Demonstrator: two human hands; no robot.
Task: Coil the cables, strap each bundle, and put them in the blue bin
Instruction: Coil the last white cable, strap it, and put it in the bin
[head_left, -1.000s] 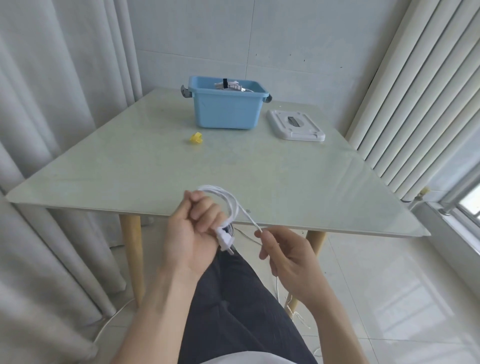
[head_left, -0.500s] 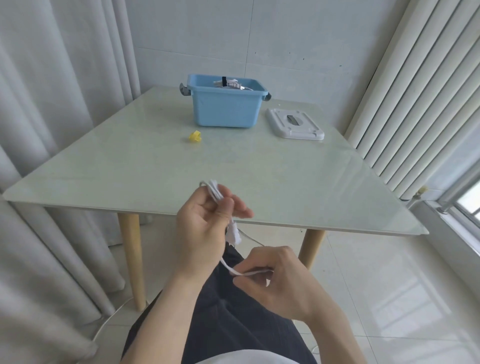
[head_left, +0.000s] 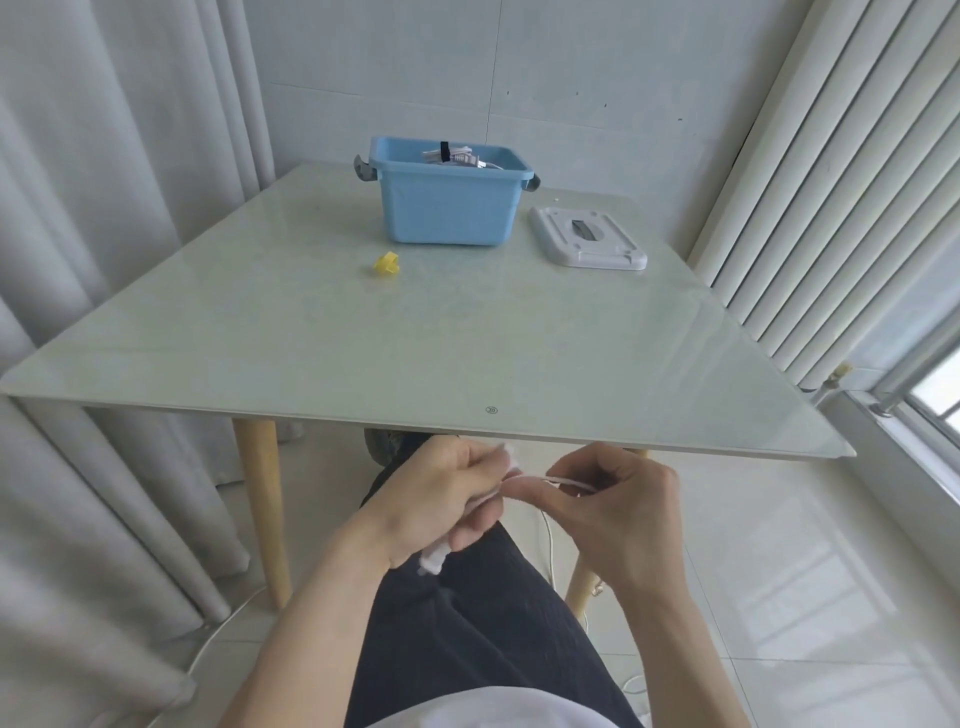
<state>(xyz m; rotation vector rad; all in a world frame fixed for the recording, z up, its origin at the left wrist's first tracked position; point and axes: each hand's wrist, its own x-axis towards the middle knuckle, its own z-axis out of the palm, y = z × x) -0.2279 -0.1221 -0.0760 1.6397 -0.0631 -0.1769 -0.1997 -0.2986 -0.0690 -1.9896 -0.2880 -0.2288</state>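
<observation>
Below the table's front edge, over my lap, my left hand (head_left: 441, 499) grips a small coil of white cable (head_left: 524, 479); its white plug pokes out under the palm. My right hand (head_left: 615, 512) pinches the same cable just to the right, and a loose strand hangs from it toward the floor. The blue bin (head_left: 447, 213) stands at the far middle of the table, with a strapped cable bundle (head_left: 460, 156) showing above its rim. A small yellow strap (head_left: 386, 263) lies on the table in front of the bin, to the left.
A white bin lid (head_left: 587, 238) lies to the right of the bin. The glass table (head_left: 467, 338) has wooden legs. Curtains hang on the left, vertical blinds on the right. More white cable trails on the floor beside my legs.
Both hands dropped below the table edge. My right hand came up from under my left hand to its right side, carrying the cable across. The view tilted down.
</observation>
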